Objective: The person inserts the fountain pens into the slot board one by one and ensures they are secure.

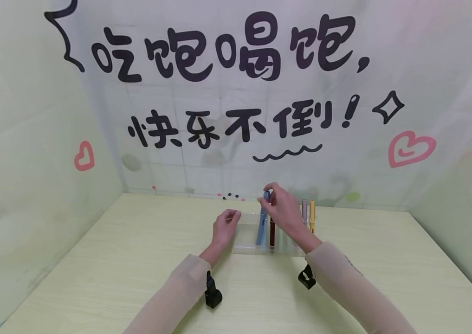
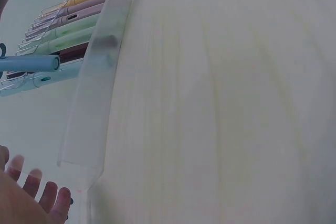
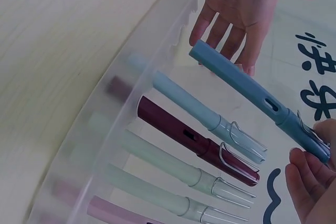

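Note:
My right hand [image 1: 284,207] pinches a blue fountain pen [image 3: 236,85] by its capped, clipped end, the barrel's other end pointing down. This pen is held over a clear plastic pen rack [image 1: 246,251], apart from the pens lying in it. At the rack's left side, my left hand [image 1: 224,228] grips the edge with its fingertips, which show behind the clear plastic in the left wrist view. Nearest to the held pen are a light blue pen [image 3: 189,99] and a dark red pen [image 3: 176,129], lying side by side in the rack.
Beyond the dark red pen lie pale green pens [image 3: 157,150], a pink pen [image 3: 118,213], a purple pen [image 1: 304,211] and a yellow pen [image 1: 313,213]. Under the rack is a pale wooden table [image 1: 135,260]. Behind it hangs a printed cloth [image 1: 227,176].

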{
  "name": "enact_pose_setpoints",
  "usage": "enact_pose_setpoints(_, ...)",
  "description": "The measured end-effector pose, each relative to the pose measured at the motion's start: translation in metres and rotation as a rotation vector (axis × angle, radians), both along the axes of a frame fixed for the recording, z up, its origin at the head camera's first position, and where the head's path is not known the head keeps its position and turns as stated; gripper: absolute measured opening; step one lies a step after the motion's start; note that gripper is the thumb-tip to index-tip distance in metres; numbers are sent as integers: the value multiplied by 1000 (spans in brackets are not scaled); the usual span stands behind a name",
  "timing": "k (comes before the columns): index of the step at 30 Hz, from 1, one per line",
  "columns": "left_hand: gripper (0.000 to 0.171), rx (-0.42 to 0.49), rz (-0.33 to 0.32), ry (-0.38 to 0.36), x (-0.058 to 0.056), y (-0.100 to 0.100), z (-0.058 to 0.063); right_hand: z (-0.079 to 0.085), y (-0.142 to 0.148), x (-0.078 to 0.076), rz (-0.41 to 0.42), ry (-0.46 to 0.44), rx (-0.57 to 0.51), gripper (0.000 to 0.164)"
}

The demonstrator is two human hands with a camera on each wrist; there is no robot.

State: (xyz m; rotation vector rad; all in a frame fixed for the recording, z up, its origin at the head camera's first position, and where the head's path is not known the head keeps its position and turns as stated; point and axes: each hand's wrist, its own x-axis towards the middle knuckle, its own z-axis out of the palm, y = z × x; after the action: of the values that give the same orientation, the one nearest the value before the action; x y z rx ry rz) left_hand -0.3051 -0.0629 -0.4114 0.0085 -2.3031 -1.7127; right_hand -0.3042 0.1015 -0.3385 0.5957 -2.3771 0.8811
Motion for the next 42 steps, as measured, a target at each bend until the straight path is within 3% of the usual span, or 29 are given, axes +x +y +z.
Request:
enact_pose_setpoints(10,25,-6,-1,-3,2,1,1,-9,-3,-1,-34,63,57,23)
enact_pose_setpoints(20,24,-2,0,-1,2,2,0,-21,-4,1,19,11,59,22)
enact_pose_setpoints(32,24,1,4,3,1,1,1,-23,3,-5,162,-46,44,21)
enact_pose_setpoints(42,25,7,-4,5,1,1,-1,-24,4,-9,177,-49,92,23)
